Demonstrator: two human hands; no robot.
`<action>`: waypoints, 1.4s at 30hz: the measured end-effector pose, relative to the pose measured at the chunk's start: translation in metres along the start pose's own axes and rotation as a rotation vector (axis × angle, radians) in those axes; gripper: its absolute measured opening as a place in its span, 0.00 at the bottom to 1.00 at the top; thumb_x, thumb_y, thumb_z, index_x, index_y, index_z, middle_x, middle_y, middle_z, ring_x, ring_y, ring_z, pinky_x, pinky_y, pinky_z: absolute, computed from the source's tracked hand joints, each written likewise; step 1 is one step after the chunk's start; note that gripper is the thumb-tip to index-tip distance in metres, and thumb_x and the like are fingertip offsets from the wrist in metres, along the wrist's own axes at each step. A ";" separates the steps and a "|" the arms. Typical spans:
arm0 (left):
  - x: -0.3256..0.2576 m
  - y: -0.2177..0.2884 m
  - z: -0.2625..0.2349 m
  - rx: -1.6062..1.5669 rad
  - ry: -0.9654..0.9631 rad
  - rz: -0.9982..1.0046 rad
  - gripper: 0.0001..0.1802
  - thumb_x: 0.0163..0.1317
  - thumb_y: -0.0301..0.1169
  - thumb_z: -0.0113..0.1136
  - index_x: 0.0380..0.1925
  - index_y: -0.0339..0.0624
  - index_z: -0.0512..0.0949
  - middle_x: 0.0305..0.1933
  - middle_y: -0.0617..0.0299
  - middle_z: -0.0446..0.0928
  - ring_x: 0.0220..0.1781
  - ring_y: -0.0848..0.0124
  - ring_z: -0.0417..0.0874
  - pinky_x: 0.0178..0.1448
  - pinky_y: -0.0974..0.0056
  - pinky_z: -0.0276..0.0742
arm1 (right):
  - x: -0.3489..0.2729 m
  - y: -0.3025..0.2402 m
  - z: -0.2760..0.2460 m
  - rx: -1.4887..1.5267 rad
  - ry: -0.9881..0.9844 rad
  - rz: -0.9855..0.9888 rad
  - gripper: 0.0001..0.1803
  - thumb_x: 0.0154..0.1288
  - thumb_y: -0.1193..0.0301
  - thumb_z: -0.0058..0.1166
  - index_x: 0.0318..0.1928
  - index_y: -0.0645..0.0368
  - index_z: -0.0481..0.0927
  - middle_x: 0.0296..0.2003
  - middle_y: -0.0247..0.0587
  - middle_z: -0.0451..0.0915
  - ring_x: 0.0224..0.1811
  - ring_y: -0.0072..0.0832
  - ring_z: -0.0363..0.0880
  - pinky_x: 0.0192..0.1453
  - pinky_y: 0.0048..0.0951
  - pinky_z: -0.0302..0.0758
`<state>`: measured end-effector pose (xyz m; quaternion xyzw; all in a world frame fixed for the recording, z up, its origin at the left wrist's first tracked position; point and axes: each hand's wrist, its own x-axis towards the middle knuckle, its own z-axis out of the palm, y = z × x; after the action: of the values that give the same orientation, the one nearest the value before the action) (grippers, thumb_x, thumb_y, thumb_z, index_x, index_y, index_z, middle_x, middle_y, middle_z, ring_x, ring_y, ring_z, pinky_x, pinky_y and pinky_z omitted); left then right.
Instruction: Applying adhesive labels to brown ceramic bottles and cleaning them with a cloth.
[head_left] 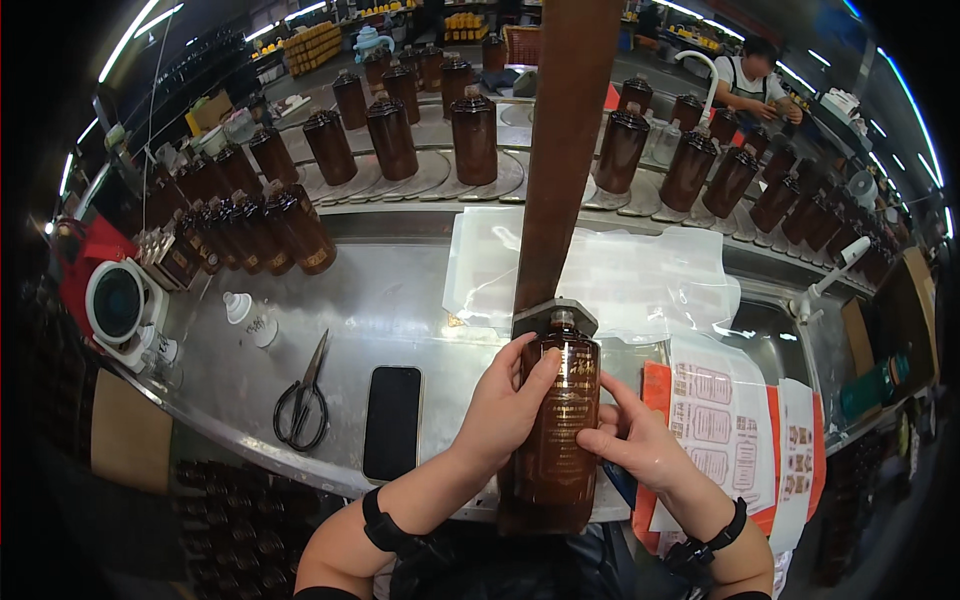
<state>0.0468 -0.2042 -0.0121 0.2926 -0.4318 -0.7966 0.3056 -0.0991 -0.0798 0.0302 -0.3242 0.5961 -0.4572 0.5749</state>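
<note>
A dark brown, flat-sided glass bottle (562, 425) with gold printing on its front is between my hands at the near edge of the metal table. My left hand (507, 395) wraps its left side, with the thumb laid on the upper front. On the right side, my right hand (637, 440) grips it, the thumb pressed low on the front and the index finger along the edge. The bottle's neck points away from me, in front of a grey angular block (583, 311). A black phone (392, 425) and black-handled scissors (303, 408) lie left of my left hand.
A brown upright beam (563, 150) rises behind the bottle. Brown bottles (473, 140) line a curved conveyor (430, 178) at the back. Printed label sheets (715, 400) lie at right, beside a sink (775, 345). A small white bottle (240, 308) and red-and-white scale (120, 300) are at left. Another person (745, 85) works far right.
</note>
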 end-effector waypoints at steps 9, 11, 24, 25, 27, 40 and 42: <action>0.000 -0.004 0.013 0.022 0.030 0.013 0.32 0.74 0.38 0.58 0.68 0.27 0.61 0.58 0.52 0.77 0.58 0.72 0.77 0.62 0.67 0.73 | -0.003 0.008 -0.009 -0.012 0.020 -0.023 0.49 0.66 0.70 0.66 0.77 0.66 0.47 0.47 0.39 0.82 0.32 0.10 0.67 0.39 0.14 0.68; -0.005 -0.006 0.012 0.012 0.026 0.000 0.33 0.74 0.39 0.57 0.68 0.27 0.61 0.58 0.52 0.76 0.59 0.72 0.77 0.63 0.67 0.72 | -0.006 0.002 -0.013 -0.071 0.035 -0.046 0.46 0.66 0.68 0.66 0.76 0.66 0.51 0.45 0.39 0.83 0.33 0.10 0.67 0.40 0.15 0.68; -0.005 0.002 0.019 -0.036 0.061 0.013 0.29 0.75 0.38 0.56 0.66 0.27 0.65 0.57 0.53 0.77 0.57 0.73 0.78 0.61 0.68 0.74 | 0.042 -0.021 -0.026 -0.184 0.185 -0.140 0.30 0.66 0.62 0.67 0.62 0.64 0.73 0.36 0.34 0.81 0.39 0.17 0.77 0.42 0.19 0.73; -0.003 0.002 0.019 -0.038 0.057 0.023 0.29 0.75 0.38 0.56 0.66 0.27 0.65 0.57 0.53 0.77 0.57 0.73 0.78 0.61 0.68 0.74 | 0.042 -0.021 -0.026 -0.175 0.187 -0.138 0.29 0.66 0.62 0.66 0.61 0.64 0.74 0.36 0.33 0.80 0.39 0.16 0.77 0.42 0.18 0.73; -0.003 -0.002 0.016 -0.043 0.061 0.019 0.29 0.75 0.38 0.56 0.66 0.27 0.64 0.57 0.53 0.77 0.57 0.73 0.78 0.61 0.69 0.74 | 0.045 -0.016 -0.026 -0.191 0.170 -0.134 0.27 0.68 0.63 0.65 0.61 0.64 0.74 0.36 0.32 0.80 0.39 0.15 0.76 0.42 0.18 0.73; -0.036 -0.011 -0.016 0.181 -0.293 0.071 0.59 0.64 0.38 0.68 0.76 0.29 0.34 0.76 0.42 0.55 0.78 0.59 0.59 0.78 0.58 0.57 | 0.037 -0.042 -0.046 -0.020 0.173 -0.145 0.19 0.74 0.69 0.56 0.61 0.61 0.77 0.51 0.39 0.82 0.49 0.19 0.78 0.57 0.23 0.74; -0.037 -0.016 -0.018 0.181 -0.292 0.118 0.59 0.64 0.39 0.69 0.76 0.27 0.34 0.76 0.41 0.54 0.78 0.58 0.58 0.78 0.57 0.56 | 0.032 -0.052 -0.036 -0.135 0.188 -0.288 0.20 0.67 0.72 0.62 0.58 0.61 0.79 0.51 0.36 0.81 0.49 0.23 0.79 0.56 0.26 0.76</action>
<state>0.0804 -0.1791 -0.0266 0.1743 -0.5579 -0.7692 0.2582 -0.1461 -0.1221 0.0628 -0.4000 0.6239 -0.5221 0.4221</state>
